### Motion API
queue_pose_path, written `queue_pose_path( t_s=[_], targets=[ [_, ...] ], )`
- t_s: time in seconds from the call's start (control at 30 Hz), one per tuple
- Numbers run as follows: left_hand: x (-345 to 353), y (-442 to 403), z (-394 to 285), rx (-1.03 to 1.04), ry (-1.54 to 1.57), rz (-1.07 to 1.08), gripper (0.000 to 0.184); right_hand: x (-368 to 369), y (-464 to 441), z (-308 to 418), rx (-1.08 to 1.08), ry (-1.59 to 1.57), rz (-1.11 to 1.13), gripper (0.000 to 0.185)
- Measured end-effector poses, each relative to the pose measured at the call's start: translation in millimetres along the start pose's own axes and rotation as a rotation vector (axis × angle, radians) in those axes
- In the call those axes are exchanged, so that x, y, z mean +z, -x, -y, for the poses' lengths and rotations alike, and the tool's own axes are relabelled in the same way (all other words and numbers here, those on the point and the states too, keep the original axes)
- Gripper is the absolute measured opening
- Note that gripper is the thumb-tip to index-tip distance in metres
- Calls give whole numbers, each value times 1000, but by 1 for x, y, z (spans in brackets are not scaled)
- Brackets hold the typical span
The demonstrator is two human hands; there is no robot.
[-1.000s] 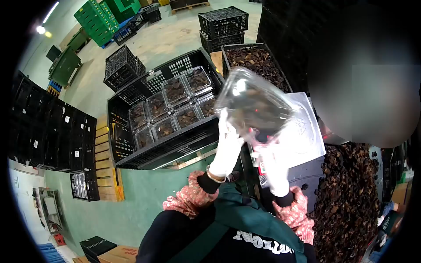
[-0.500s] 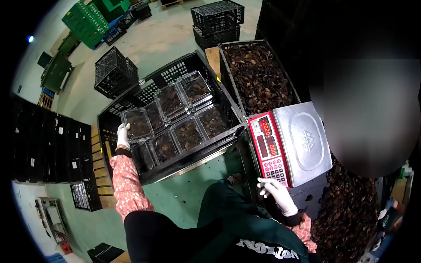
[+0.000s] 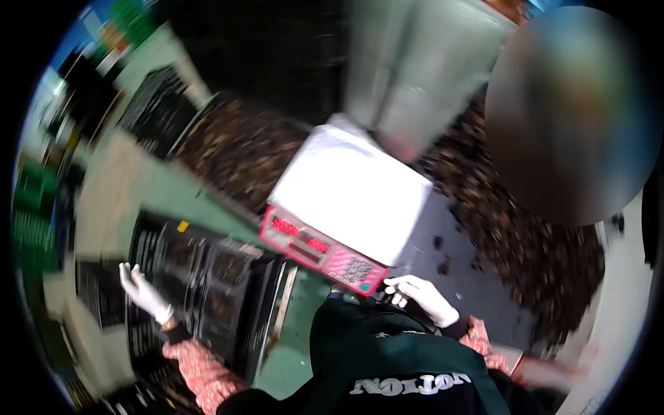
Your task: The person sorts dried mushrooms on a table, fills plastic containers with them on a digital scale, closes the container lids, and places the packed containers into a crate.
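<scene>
My left hand (image 3: 144,292), in a white glove, hangs over the edge of a black plastic crate (image 3: 143,238) with its fingers stretched out and nothing in them. Clear lidded boxes (image 3: 228,266) of dark brown pieces lie inside that crate, blurred by motion. My right hand (image 3: 425,299), also white-gloved, is beside the lower right corner of a red digital scale (image 3: 325,257). Its fingers are slightly bent and apart, holding nothing. The scale's metal plate (image 3: 353,197) is bare and shines brightly; the red digits are too smeared to read.
A crate of loose brown pieces, mushroom-like in look (image 3: 238,152), stands beyond the scale. More such pieces (image 3: 532,266) are heaped on the dark work surface (image 3: 460,277) at right. Stacked black crates (image 3: 159,104) stand on the floor at far left.
The view has swung to the right, so the scale now sits mid-frame and the crate lower left. My left hand has let go of the clear box. My right hand stays by the scale.
</scene>
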State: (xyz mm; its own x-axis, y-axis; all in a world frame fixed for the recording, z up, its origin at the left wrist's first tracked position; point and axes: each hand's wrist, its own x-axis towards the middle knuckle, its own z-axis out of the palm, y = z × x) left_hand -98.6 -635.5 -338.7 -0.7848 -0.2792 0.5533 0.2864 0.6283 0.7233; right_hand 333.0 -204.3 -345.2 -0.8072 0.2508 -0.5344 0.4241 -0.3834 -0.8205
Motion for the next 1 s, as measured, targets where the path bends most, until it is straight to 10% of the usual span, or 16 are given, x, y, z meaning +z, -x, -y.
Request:
queue_pose_path(
  t_s=[0.23,0.37,0.43,0.5,0.73,0.83,1.0],
  targets=[
    [217,62,-305,382,825,760,30,-38,-4,-60,-20,-26,-346,35],
    [250,107,-496,1189,837,420,27,-47,49,-92,-22,-106,-505,34],
    [284,121,-557,1248,624,275,29,-51,80,-112,-66,-132,-662,33],
    [229,126,-671,1177,215,423,37,-63,157,-105,-164,-153,-669,31],
    [320,77,-693,1190,140,781,39,-79,162,-148,-4,-273,-921,29],
    [353,46,-700,737,544,1351,32,-95,132,-151,-439,335,-965,31],
    [345,28,-706,262,611,1202,31,-103,85,-84,-470,604,-999,50]
  ],
)
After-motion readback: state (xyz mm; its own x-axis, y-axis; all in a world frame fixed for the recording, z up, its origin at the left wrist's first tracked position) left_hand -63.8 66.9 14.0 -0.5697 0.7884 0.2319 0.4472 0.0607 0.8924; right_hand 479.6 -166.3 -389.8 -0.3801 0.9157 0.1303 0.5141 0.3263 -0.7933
